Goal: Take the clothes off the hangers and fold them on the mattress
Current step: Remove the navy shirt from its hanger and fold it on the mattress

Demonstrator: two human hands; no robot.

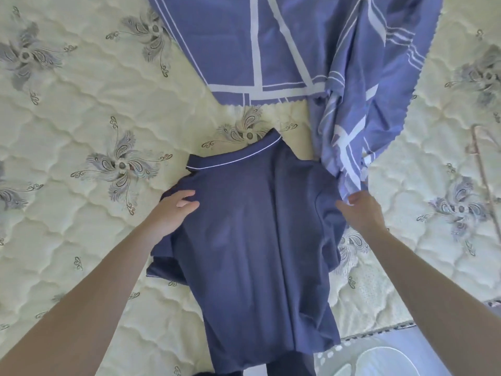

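So the navy polo shirt [252,226] is lying spread out on the mattress [81,109], apparently back side up, with its collar [235,156] pointing away from the person and the hem hanging off the near edge of the bed. The collar has a thin white line running along it.

The hands are sitting well apart, one on each side of the shirt. The left hand [176,207] is resting on the left shoulder area with its fingers curling into the fabric, so it's gripping a bunch of cloth right where the sleeve is folding under. The right hand [360,210] is reaching to the right sleeve, just where the shirt is meeting the striped sheet [284,44]. I'm only seeing the back of that hand, so I honestly can't tell whether it's grabbing anything or just touching.

That blue sheet with white stripes is lying across the far side of the mattress, with one bunched-up corner trailing down beside the shirt's right shoulder. Off to the right, a thin pinkish hanger [482,164] is lying on the quilted cover, well clear of the shirt.
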